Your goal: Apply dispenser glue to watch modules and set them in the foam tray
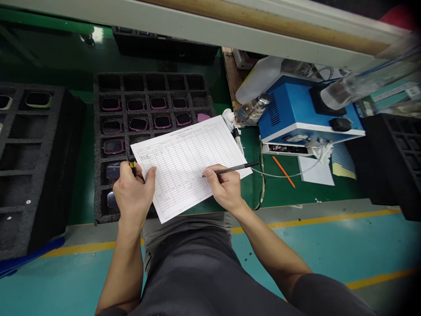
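A printed form sheet (pixel 189 162) with a table grid and some handwriting lies tilted over a black foam tray (pixel 98 175). My right hand (pixel 227 188) is closed round a dark pen (pixel 238 168), its tip at the sheet's lower right part. At the sheet's left edge, my left hand (pixel 133 193) grips a slim black-and-yellow tool (pixel 132 166) that points upward; its exact kind is unclear. The left thumb rests near the paper. Watch-like cases with dark faces and purple rims (pixel 113 147) sit in several tray pockets, some partly hidden by the sheet and my left hand.
To the right stand a blue machine (pixel 286 107) with a thin tube, a glass bottle (pixel 253 109) and a white plastic bottle (pixel 259 79). An orange stick (pixel 283 171) lies near white paper (pixel 315 170). More foam trays (pixel 55 131) flank both sides; a shelf beam (pixel 230 26) crosses above.
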A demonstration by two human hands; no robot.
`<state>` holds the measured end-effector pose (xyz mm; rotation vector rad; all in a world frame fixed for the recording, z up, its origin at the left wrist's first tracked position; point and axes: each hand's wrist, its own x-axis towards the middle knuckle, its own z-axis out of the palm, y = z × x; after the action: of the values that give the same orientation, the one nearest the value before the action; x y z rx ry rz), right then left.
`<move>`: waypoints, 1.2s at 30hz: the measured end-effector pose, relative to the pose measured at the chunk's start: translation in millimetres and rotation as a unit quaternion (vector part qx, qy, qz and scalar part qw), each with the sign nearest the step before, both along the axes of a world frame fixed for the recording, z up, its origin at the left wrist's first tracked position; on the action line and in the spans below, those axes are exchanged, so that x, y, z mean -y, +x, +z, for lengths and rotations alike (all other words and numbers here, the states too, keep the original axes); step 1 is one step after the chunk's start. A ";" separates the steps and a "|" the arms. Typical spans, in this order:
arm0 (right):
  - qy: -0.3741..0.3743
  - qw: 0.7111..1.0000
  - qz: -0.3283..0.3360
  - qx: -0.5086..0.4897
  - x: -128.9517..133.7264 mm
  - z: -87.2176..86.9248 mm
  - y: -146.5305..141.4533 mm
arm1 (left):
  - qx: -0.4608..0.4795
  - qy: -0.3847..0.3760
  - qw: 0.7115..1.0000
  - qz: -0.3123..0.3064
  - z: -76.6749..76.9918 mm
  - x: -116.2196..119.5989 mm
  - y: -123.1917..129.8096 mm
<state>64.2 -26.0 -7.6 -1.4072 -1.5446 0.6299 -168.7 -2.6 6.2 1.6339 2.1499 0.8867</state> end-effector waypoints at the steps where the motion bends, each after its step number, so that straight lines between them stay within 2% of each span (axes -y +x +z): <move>1: 0.001 1.000 -0.004 -0.004 0.1 -0.3 0.1 | 0.000 0.000 1.000 -0.001 0.1 -0.2 0.1; 14: 0.018 0.999 -0.001 0.034 -1.2 1.3 -0.4 | 0.003 0.003 1.000 -0.003 0.4 -0.8 0.2; 24: 0.041 0.999 -0.030 0.008 0.9 -1.6 1.3 | -0.006 -0.014 1.000 0.004 4.7 -0.5 2.8; 36: 0.050 0.998 -0.021 0.023 -0.5 -2.7 0.2 | -0.008 0.003 1.000 0.002 0.0 -1.0 0.9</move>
<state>64.4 -25.5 -10.3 -1.3836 -1.5566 0.4917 -167.7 -1.6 6.3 1.6458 2.1629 0.8859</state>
